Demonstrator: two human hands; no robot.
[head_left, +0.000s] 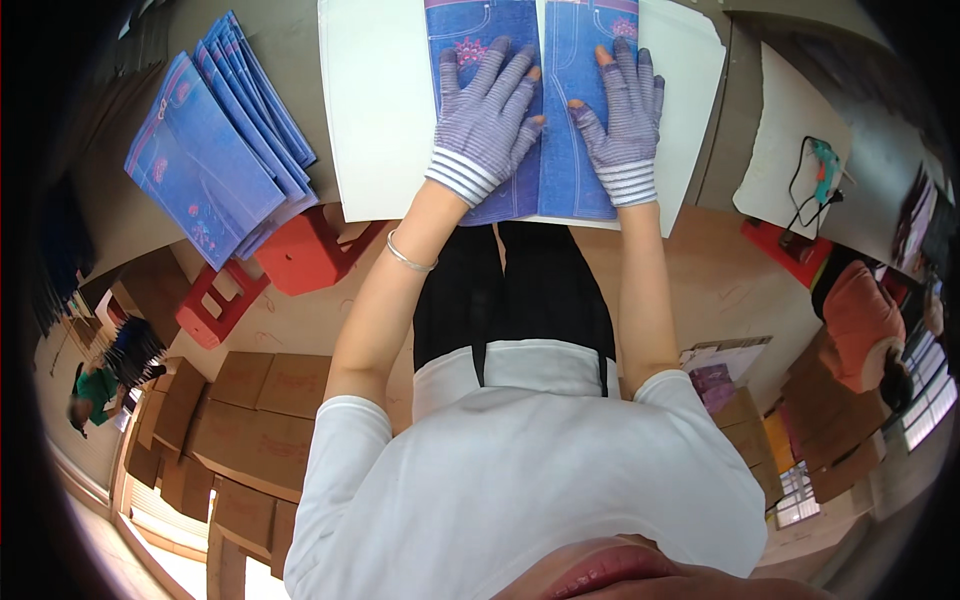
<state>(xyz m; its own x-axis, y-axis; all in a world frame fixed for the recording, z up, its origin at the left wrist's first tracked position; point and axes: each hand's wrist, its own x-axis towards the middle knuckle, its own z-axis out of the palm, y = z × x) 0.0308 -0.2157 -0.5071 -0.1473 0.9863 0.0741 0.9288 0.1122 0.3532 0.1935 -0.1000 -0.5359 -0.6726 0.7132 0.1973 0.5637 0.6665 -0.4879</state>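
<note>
Evidently mid-work: my left hand [485, 115] and right hand [622, 125], in lilac-grey striped knit gloves [461, 177], lie flat and apart, grasping nothing, on blue denim-print two-panel papery piece [565, 165] atop white board [375, 120]. Piece already laid flat. Left: stacked blue denim-print pieces [205, 150], finished or waiting unclear.

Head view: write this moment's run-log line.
striped-gloved left hand: on blue denim-print left panel; striped-gloved right hand: on matching right panel; beneath: white board

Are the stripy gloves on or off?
On: the stripy gloves cover the left hand and right hand, with cuffs around both wrists. Some bare fingertips poke out.
</note>
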